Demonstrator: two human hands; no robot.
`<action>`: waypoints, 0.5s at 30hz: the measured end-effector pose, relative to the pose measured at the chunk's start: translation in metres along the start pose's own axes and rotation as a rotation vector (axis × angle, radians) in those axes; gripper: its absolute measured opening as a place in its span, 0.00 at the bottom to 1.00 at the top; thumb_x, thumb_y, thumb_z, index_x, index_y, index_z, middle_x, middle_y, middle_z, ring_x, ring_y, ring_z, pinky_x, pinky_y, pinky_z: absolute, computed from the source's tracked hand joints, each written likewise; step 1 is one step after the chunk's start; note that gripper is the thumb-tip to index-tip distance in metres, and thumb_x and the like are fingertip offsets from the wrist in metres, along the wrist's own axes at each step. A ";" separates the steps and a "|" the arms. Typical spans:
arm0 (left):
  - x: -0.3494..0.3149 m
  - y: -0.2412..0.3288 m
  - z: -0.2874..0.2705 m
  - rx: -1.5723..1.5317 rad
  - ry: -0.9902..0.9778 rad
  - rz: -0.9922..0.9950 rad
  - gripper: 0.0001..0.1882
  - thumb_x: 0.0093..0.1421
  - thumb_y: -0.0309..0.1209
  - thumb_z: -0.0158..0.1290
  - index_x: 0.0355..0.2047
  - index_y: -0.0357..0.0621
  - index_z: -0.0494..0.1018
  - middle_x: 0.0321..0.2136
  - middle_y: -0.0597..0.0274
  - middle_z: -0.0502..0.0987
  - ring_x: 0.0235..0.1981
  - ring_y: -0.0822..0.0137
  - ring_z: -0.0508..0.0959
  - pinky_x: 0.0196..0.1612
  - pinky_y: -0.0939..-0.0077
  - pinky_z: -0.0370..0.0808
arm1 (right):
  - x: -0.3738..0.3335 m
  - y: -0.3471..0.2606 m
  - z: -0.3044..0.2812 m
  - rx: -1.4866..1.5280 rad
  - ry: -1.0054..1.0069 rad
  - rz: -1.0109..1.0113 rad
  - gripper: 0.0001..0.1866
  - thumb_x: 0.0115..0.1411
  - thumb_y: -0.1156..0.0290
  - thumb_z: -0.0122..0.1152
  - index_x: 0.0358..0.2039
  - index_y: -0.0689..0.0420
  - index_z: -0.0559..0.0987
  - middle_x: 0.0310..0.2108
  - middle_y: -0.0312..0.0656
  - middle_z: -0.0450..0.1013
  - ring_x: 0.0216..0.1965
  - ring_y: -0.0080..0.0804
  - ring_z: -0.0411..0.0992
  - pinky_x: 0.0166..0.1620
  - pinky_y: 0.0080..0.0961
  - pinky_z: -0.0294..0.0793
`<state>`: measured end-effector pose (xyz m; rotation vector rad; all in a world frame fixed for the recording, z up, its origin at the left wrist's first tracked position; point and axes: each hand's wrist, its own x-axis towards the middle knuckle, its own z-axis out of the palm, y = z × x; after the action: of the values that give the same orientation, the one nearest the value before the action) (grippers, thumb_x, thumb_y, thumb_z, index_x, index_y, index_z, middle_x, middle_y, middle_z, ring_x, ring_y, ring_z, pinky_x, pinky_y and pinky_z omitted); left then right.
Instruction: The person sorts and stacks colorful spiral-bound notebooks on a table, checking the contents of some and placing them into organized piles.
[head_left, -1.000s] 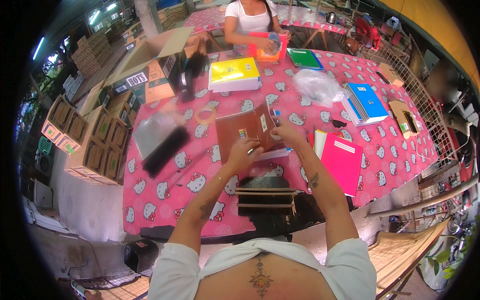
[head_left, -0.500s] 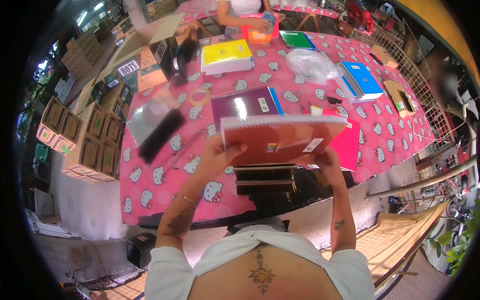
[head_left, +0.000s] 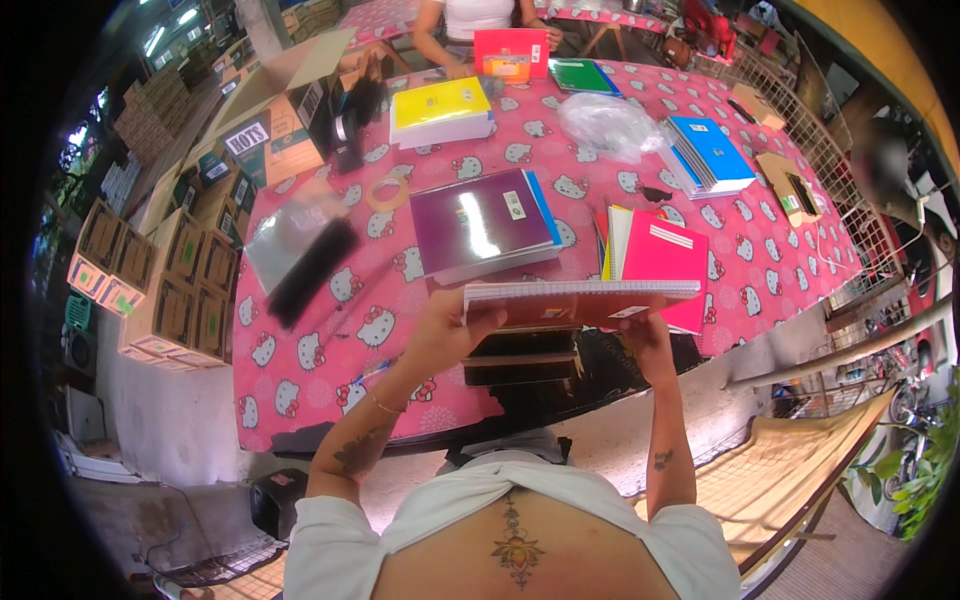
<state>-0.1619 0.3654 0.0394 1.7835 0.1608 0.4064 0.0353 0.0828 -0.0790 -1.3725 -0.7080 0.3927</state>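
Both my hands hold a reddish-brown spiral notebook (head_left: 575,312) over the table's near edge, its white-bound edge on the far side and its cover steeply foreshortened. My left hand (head_left: 455,325) is closed on its left end, thumb on the cover. At the lower right corner, my right hand (head_left: 648,345) grips it, fingers partly hidden. Below the notebook is a dark wooden block-like piece (head_left: 520,370), partly covered. Just beyond lies a purple notebook (head_left: 480,215) on a stack with a blue one. Pink notebooks (head_left: 665,250) lie fanned to the right.
On the pink patterned tablecloth (head_left: 300,350) are a yellow notebook stack (head_left: 440,105), blue notebooks (head_left: 710,150), crumpled clear plastic (head_left: 610,125), a tape roll (head_left: 387,192) and a black brush (head_left: 312,270). Cardboard boxes (head_left: 185,270) stand left. Across the table, a person (head_left: 480,20) holds a red notebook (head_left: 512,50).
The brown notebook has come lower and tipped flatter, uncovering more of the purple and pink notebooks. Across the table, the person's red notebook has been raised upright.
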 end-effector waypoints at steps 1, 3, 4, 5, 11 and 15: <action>0.000 -0.003 -0.001 0.041 -0.007 0.106 0.09 0.59 0.20 0.58 0.41 0.37 0.78 0.33 0.64 0.81 0.35 0.75 0.78 0.38 0.77 0.75 | 0.002 -0.001 0.004 -0.001 -0.004 -0.001 0.13 0.64 0.85 0.53 0.49 0.61 0.72 0.45 0.41 0.75 0.46 0.28 0.74 0.51 0.28 0.74; -0.001 -0.003 -0.004 0.080 -0.016 0.214 0.08 0.59 0.18 0.57 0.40 0.37 0.78 0.34 0.65 0.80 0.36 0.75 0.78 0.38 0.79 0.76 | 0.005 -0.001 0.016 0.290 0.040 0.146 0.13 0.64 0.84 0.53 0.49 0.61 0.72 0.46 0.40 0.74 0.48 0.27 0.73 0.52 0.27 0.73; -0.002 0.000 -0.006 -0.030 0.008 0.105 0.07 0.59 0.18 0.57 0.39 0.37 0.78 0.34 0.64 0.80 0.36 0.74 0.78 0.38 0.78 0.76 | 0.004 0.003 0.017 0.287 0.043 0.144 0.13 0.64 0.84 0.53 0.49 0.61 0.72 0.46 0.40 0.74 0.48 0.27 0.73 0.52 0.27 0.73; -0.002 0.001 -0.008 -0.140 0.032 -0.005 0.07 0.59 0.18 0.58 0.38 0.37 0.79 0.34 0.63 0.80 0.37 0.73 0.78 0.39 0.78 0.76 | 0.004 0.010 0.018 0.167 0.002 0.090 0.14 0.65 0.84 0.53 0.51 0.61 0.72 0.46 0.39 0.74 0.49 0.27 0.72 0.53 0.26 0.72; -0.014 -0.047 -0.024 0.052 0.011 0.227 0.15 0.57 0.17 0.53 0.45 0.38 0.76 0.40 0.64 0.79 0.39 0.74 0.75 0.39 0.77 0.73 | 0.004 0.019 0.050 0.187 -0.039 0.147 0.20 0.65 0.79 0.55 0.57 0.60 0.68 0.52 0.40 0.71 0.55 0.28 0.68 0.58 0.25 0.66; -0.044 -0.150 -0.006 -0.403 0.129 -0.089 0.20 0.56 0.16 0.52 0.50 0.41 0.72 0.43 0.62 0.78 0.41 0.72 0.75 0.41 0.75 0.73 | -0.012 0.074 0.073 0.001 0.055 0.094 0.34 0.61 0.73 0.62 0.65 0.58 0.58 0.60 0.43 0.62 0.61 0.33 0.60 0.62 0.30 0.60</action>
<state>-0.1893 0.3947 -0.1123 1.3499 0.2303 0.4548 -0.0111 0.1429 -0.1511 -1.4138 -0.5990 0.4280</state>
